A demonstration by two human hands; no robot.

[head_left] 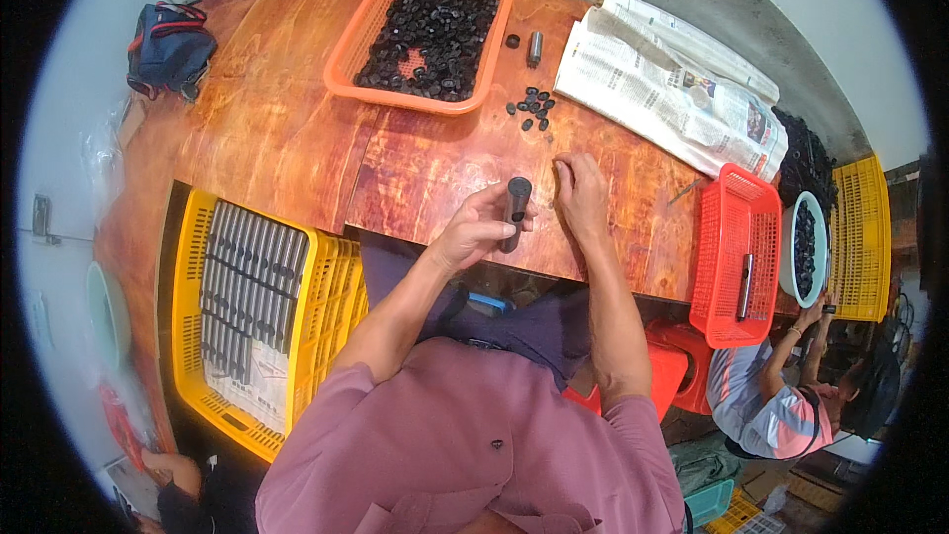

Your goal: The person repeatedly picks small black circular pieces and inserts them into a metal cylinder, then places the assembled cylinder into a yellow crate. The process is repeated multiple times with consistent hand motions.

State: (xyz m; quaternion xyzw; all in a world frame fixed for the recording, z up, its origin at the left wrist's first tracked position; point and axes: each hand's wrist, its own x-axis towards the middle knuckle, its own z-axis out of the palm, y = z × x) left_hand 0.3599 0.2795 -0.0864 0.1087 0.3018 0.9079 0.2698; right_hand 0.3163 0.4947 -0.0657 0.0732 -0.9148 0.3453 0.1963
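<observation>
My left hand (pixel 477 228) is wrapped round a short black tube (pixel 515 210), held upright above the front edge of the wooden table with its capped end up. Just right of it, my right hand (pixel 581 196) is on the tabletop, its fingers curled together and tips turned down. Whatever is under those fingertips is hidden. Beyond the hands lie several loose small black oval pieces (pixel 532 107). A grey metallic cylinder (pixel 535 49) stands farther back, beside a small black ring (pixel 512 41).
An orange basket (pixel 341 64) holds many black pieces. Yellow crate (pixel 188 316) at left holds rows of dark tubes. Newspapers (pixel 652 79) lie back right. A red basket (pixel 712 267) contains one tube. Beside a pale bowl (pixel 791 267) sits another person (pixel 781 396). A dark bag (pixel 170 49) lies far left.
</observation>
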